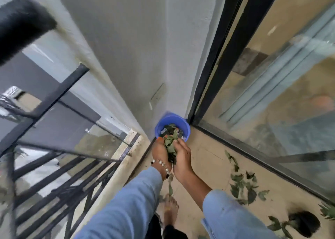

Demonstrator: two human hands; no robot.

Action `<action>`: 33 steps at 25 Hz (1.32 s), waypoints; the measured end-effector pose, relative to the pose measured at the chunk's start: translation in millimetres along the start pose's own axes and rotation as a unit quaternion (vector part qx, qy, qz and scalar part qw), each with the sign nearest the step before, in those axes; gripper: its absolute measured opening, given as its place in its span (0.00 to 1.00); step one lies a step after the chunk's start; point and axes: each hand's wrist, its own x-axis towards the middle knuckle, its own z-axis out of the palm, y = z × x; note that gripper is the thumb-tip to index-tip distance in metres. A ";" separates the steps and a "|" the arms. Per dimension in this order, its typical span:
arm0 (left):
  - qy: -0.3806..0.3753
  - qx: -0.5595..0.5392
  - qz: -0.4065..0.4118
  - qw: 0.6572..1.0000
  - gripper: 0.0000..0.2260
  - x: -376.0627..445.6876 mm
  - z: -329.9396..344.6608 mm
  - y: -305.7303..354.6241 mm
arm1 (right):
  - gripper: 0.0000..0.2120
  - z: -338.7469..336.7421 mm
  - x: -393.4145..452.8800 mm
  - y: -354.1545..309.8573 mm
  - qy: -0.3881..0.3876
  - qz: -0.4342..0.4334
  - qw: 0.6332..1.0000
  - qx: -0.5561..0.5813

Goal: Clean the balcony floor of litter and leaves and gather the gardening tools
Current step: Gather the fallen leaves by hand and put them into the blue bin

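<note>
Both hands are cupping a bunch of leaves [170, 148] between them, just above the rim of a blue bucket [182, 123] that is sitting in the corner where the wall [126, 57] is meeting the glass door [272, 93]; the left hand [160, 154], wearing a bead bracelet [164, 166], is curling its fingers round one side of the bunch, and the right hand [183, 157] is pressing in from the other side with fingers curled; the bucket is already holding leaves and scraps; loose leaves [243, 186] are lying on the floor [208, 157] to the right, near the door; a dark, blurred object [304, 223] is lying among them; a bare foot [170, 211] is standing below the hands; a black railing [54, 157] is running along the left.
</note>
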 end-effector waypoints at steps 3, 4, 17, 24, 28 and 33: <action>0.015 0.018 -0.011 1.000 0.18 96.3 18.7 -2.6 | 0.12 0.6 93.2 16.6 0.039 0.021 0.999 0.030; 0.023 0.030 -0.007 0.999 0.17 130.9 24.4 -6.1 | 0.12 -1.8 126.6 24.4 0.060 0.028 0.997 0.045; 0.022 0.230 -0.085 0.969 0.28 303.6 35.3 -11.2 | 0.13 -42.2 313.1 90.2 0.236 0.094 0.948 0.191; -0.015 0.349 -0.071 0.934 0.22 223.4 46.3 4.7 | 0.19 -46.0 210.0 36.9 0.236 0.081 0.954 0.165; -0.068 0.494 -0.018 0.867 0.23 143.2 57.3 14.8 | 0.09 -53.7 109.0 -7.9 0.256 0.043 0.961 0.093; -0.224 0.740 0.153 0.616 0.21 25.7 85.9 9.1 | 0.08 -87.3 -4.6 -33.1 0.311 -0.063 0.938 -0.140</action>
